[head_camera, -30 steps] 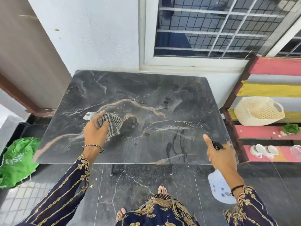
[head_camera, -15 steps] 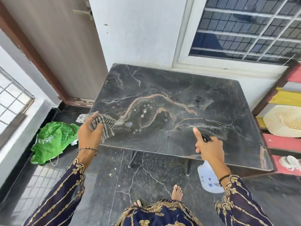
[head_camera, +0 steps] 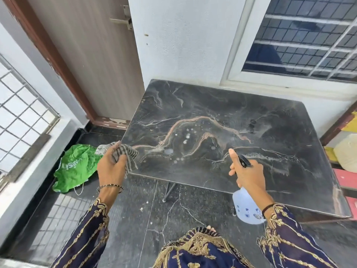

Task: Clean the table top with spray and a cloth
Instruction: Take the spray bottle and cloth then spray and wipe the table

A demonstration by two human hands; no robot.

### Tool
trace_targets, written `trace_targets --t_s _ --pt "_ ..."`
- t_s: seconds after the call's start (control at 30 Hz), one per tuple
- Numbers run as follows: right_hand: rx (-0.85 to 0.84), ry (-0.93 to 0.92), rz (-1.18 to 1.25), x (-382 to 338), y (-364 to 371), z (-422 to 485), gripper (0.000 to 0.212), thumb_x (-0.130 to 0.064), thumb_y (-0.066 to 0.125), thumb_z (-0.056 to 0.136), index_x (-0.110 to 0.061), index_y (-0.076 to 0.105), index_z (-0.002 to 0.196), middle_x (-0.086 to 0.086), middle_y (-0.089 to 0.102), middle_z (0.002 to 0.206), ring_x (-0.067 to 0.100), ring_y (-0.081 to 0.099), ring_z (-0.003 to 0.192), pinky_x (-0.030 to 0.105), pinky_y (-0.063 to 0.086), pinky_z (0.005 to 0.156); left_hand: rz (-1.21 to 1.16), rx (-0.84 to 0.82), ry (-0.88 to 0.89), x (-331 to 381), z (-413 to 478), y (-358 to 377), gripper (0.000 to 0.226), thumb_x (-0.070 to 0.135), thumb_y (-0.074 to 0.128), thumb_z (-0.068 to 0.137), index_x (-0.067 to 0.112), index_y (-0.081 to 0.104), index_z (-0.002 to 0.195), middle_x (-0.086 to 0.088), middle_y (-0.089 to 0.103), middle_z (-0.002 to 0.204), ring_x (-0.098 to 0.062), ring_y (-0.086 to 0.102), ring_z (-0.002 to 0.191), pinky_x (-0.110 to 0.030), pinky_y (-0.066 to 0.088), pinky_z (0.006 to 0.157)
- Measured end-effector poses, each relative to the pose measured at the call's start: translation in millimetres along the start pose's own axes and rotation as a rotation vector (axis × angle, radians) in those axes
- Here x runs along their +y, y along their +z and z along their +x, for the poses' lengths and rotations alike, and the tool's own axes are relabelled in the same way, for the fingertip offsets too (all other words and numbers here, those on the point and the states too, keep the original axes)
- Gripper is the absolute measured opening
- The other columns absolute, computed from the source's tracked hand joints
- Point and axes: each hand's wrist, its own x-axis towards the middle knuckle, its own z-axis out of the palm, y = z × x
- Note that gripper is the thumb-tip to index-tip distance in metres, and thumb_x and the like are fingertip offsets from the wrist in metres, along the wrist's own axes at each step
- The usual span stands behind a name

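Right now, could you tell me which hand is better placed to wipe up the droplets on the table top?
Left. The left hand already grips the striped cloth at the table top edge, near the droplets; the right hand holds the spray bottle.

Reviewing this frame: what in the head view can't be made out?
- Spray bottle: nozzle and trigger hidden by the right hand.
- Cloth: partly bunched inside the left hand.
- Table top: right corner cut off by the frame edge.
- Green bag: print too blurred to read.
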Motion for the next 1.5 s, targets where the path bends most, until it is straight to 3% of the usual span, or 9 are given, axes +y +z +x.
trace_targets --t_s 0.3,0.47,0.57,0.77,1.03,1.13,1.33,1.4,1.5 --pt "0.053 -0.026 0.179 0 -52 28 0.080 -0.087 0.061 0.071 -0.007 0.070 0.067 0.006 0.075 0.064 0.019 0.046 0.029 0.024 0.039 0.033 -0.014 -0.218 0.102 54 -8 97 0.045 0.007 0.059 0.084 0.021 0.060 0.127 0.006 0.068 0.098 -0.005 0.058 0.074 -0.009 0.044 0.067" --pt "0.127 -0.010 0.266 16 -106 69 0.076 -0.082 0.066 0.072 -0.006 0.070 0.067 0.007 0.074 0.064 0.020 0.045 0.031 0.026 0.040 0.034 0.022 -0.344 0.187 102 -29 173 0.044 0.009 0.058 0.085 0.025 0.060 0.126 -0.006 0.059 0.059 -0.020 0.044 0.047 -0.016 0.044 0.051" --pt "0.155 -0.006 0.284 32 -147 106 0.076 -0.084 0.065 0.071 -0.008 0.071 0.066 0.008 0.074 0.063 0.019 0.046 0.030 0.025 0.040 0.034 0.026 -0.426 0.263 137 -47 230 0.044 0.008 0.059 0.085 0.026 0.062 0.124 0.019 0.049 0.062 -0.002 0.037 0.050 -0.004 0.038 0.049" --pt "0.187 0.024 0.309 76 -254 215 0.079 -0.090 0.065 0.063 -0.011 0.071 0.066 0.007 0.074 0.063 0.017 0.047 0.030 0.024 0.039 0.036 -0.004 -0.560 0.292 224 -98 388 0.039 0.008 0.059 0.086 0.031 0.063 0.117 0.020 0.059 0.082 0.005 0.045 0.056 -0.001 0.039 0.059" --pt "0.340 -0.053 0.162 146 -405 378 0.068 -0.087 0.060 0.073 -0.021 0.069 0.059 0.001 0.071 0.055 0.013 0.057 0.033 0.035 0.051 0.045 -0.059 -0.754 0.212 326 -189 617 0.042 0.004 0.058 0.086 0.028 0.066 0.119 -0.001 0.068 0.074 -0.002 0.041 0.035 -0.007 0.035 0.041" --pt "0.415 -0.095 0.034 174 -457 437 0.064 -0.085 0.052 0.082 -0.026 0.067 0.063 -0.003 0.069 0.052 0.016 0.065 0.042 0.041 0.059 0.054 -0.018 -0.859 0.251 352 -219 691 0.041 0.007 0.057 0.087 0.024 0.063 0.123 -0.012 0.073 0.095 -0.001 0.055 0.045 -0.010 0.042 0.046" --pt "0.605 -0.164 -0.313 224 -521 539 0.066 -0.084 0.028 0.091 -0.024 0.056 0.084 0.001 0.063 0.060 0.030 0.065 0.058 0.037 0.054 0.056 0.098 -0.996 0.312 370 -246 796 0.041 0.016 0.058 0.088 0.029 0.060 0.127 -0.007 0.072 0.079 -0.020 0.054 0.048 -0.036 0.047 0.055" --pt "0.598 -0.162 -0.363 245 -528 571 0.058 -0.079 0.037 0.092 -0.024 0.055 0.093 0.006 0.066 0.071 0.032 0.066 0.067 0.037 0.052 0.057 0.139 -1.004 0.315 368 -248 817 0.042 0.019 0.058 0.088 0.030 0.058 0.128 -0.006 0.070 0.071 -0.015 0.056 0.044 -0.032 0.046 0.053" --pt "0.548 -0.155 -0.350 284 -523 609 0.054 -0.062 0.065 0.088 -0.012 0.059 0.109 0.012 0.071 0.088 0.036 0.069 0.082 0.034 0.048 0.062 0.198 -1.000 0.294 359 -246 837 0.042 0.022 0.057 0.088 0.031 0.057 0.129 -0.015 0.075 0.091 -0.035 0.065 0.081 -0.035 0.050 0.066"
